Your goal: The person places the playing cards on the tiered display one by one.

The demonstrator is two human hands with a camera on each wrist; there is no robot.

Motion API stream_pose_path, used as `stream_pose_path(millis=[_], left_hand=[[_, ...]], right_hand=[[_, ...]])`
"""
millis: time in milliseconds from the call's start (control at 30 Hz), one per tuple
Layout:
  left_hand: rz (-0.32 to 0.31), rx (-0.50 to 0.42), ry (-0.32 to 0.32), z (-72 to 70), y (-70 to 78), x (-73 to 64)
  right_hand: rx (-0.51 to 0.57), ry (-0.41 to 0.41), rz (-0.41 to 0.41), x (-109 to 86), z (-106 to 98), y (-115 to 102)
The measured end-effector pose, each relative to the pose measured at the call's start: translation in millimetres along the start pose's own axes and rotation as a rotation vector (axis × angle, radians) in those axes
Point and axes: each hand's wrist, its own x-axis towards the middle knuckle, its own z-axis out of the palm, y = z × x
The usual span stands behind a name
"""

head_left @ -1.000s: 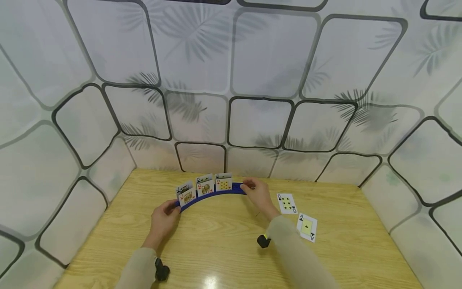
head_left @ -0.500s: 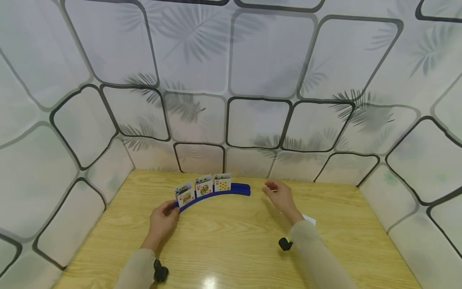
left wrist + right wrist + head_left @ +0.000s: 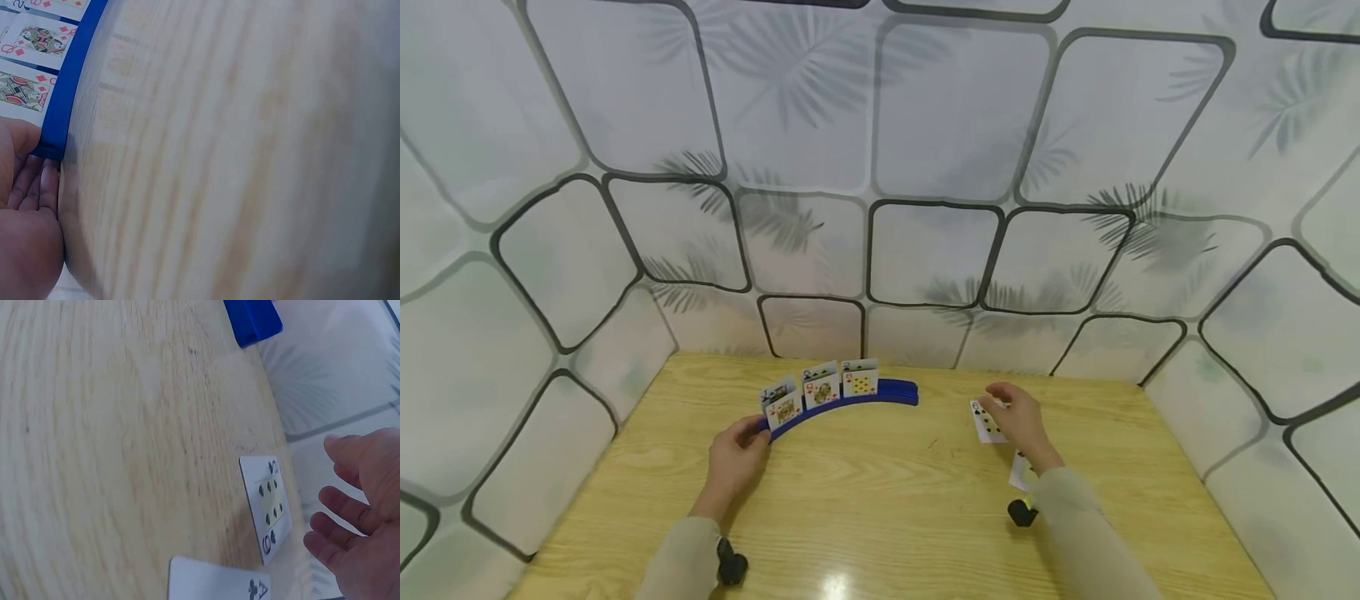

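Observation:
A curved blue card holder (image 3: 898, 392) stands on the table with playing cards upright in it. At its left end my left hand (image 3: 735, 462) pinches it; the thumb (image 3: 25, 135) is at the end in the left wrist view. A jack of diamonds (image 3: 785, 410), a queen of diamonds (image 3: 822, 392) and a yellow-centred diamond card (image 3: 861, 383) form the front row, each with a black-suited card behind. My right hand (image 3: 1022, 421) hovers over a six of spades (image 3: 265, 509), its fingers apart and holding nothing. An ace of clubs (image 3: 212, 581) lies nearer me, partly covered by the right forearm.
The wooden table (image 3: 865, 508) runs back to a patterned wall covering (image 3: 936, 254), which also closes off both sides. Black wrist cameras (image 3: 1022, 512) sit at the cuffs. The right end of the card holder carries no cards.
My right hand has let go of the holder's right end and moved right, over the six of spades. My left hand has stayed at the holder's left end.

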Motion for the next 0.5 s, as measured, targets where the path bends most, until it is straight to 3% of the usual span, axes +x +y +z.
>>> stream_pose_path(millis=[167,500], left_hand=[[0.004,0.017,0.008,-0.5,-1.7,0.1],[0.002,0.008,0.013,1.3,-0.2,-0.1]], right_hand=[[-0.024,-0.043,0.043,-0.2,-5,11],[-0.188,-0.084,0.001,-5.1,-12,27]])
